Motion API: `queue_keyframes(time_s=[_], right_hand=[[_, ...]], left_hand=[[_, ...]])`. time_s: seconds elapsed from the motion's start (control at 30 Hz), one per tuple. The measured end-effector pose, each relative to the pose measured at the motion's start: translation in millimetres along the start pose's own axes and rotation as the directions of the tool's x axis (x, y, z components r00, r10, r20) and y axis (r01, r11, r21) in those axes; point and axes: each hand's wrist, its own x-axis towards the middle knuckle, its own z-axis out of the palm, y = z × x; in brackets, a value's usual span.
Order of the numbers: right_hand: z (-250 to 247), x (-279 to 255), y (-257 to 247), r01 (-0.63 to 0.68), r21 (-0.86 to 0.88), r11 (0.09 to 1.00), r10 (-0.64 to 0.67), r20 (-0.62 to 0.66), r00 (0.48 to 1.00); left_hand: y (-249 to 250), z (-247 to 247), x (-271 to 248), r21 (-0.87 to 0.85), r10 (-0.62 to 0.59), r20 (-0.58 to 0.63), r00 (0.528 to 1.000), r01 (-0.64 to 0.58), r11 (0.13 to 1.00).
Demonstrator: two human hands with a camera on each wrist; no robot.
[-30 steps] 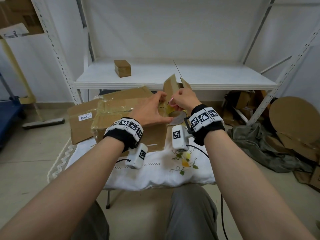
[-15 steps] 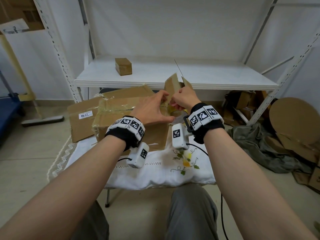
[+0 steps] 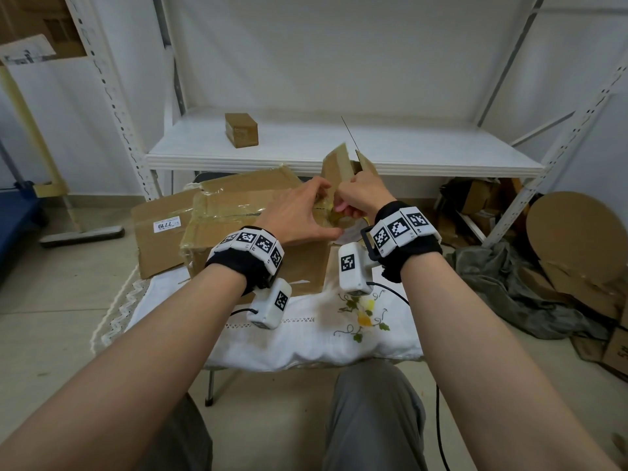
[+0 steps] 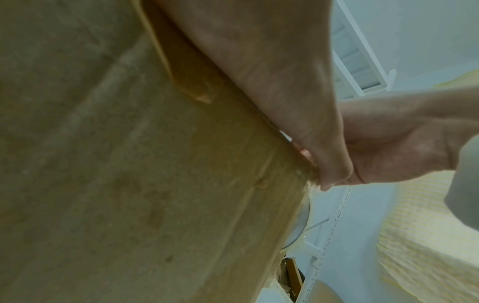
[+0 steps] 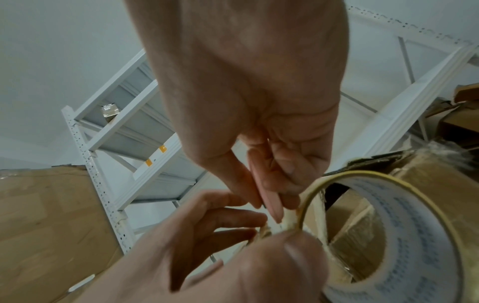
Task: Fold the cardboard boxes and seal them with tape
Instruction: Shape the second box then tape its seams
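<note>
head view: a person seated at a cloth-covered table (image 3: pixel 272 338) works at the right end of a taped cardboard box (image 3: pixel 244 229); the left hand (image 3: pixel 299 215) lies over the box's top right corner, fingers curled towards the grip point; the right hand (image 3: pixel 360 198) meets it there, just above the tape roll (image 3: pixel 343 220), which sits partly hidden beside the box; two loose cardboard flaps (image 3: pixel 336 164) stand upright just behind the grip.

right wrist view: the right hand (image 5: pixel 259 102) pinches a slim pink tool (image 5: pixel 267 196), possibly a small cutter, between thumb and fingers, its tip set against the edge of the tape roll (image 5: pixel 404 235); directly below it the left hand (image 5: pixel 207 242) pinches a crumpled end of tape (image 5: pixel 264 229) between thumb and fingertips; the tape end and roll are touching at the grip.

left wrist view: the left hand (image 4: pixel 272 82) lies against the box wall (image 4: pixel 129 164); detail at the fingertips is blurred.

change: compared with the two earlier head views, both hands remain at the same corner, the left fingers now drawn closer in around the tape end; the box has not shifted.

reading: this suggests the strip is being freed or cut at the roll, so the sealing of this box is probably near its end; a second flattened box (image 3: pixel 159 232) behind the grip and a small sealed box (image 3: pixel 241 130) on the shelf (image 3: pixel 441 154) are untouched.
</note>
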Motion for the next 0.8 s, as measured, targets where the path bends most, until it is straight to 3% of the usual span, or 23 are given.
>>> queue_keyframes(time_s=[0.2,0.37,0.47,0.53,0.63,0.7,0.8], right_hand=[[-10.6,8.2,15.7,-0.012,0.157,0.988,0.039,-0.171,0.984],[-12.8,30.4,57.6,-0.11,0.212,0.971,0.174,-0.31,0.935],[-3.9,58.0,103.6,-0.227,0.197,0.954,0.276,-0.274,0.921],[2.2,38.1,104.3,-0.284,0.221,0.933,0.33,-0.206,0.921],[11.4,25.4,117.6,-0.351,0.106,0.93,0.362,-0.099,0.927],[16.9,21.1,127.1,-0.336,0.049,0.941,0.338,-0.036,0.941],[19.3,21.2,129.0,-0.275,0.102,0.956,0.275,0.012,0.961]], left_hand=[[-0.1,-0.1,0.4,0.007,-0.002,-0.003,1.0,0.002,1.0],[-2.9,1.0,0.3,0.019,0.001,-0.022,1.0,-0.001,1.0],[-4.1,1.7,0.5,0.034,0.016,-0.027,1.0,-0.015,0.999],[-5.0,2.1,1.3,0.056,0.046,-0.021,0.999,-0.045,0.997],[-6.0,2.6,2.1,0.082,0.09,-0.017,0.996,-0.088,0.993],[-6.6,2.9,2.2,0.088,0.105,-0.008,0.994,-0.104,0.991],[-5.7,2.5,1.5,0.1,0.125,0.011,0.992,-0.126,0.987]])
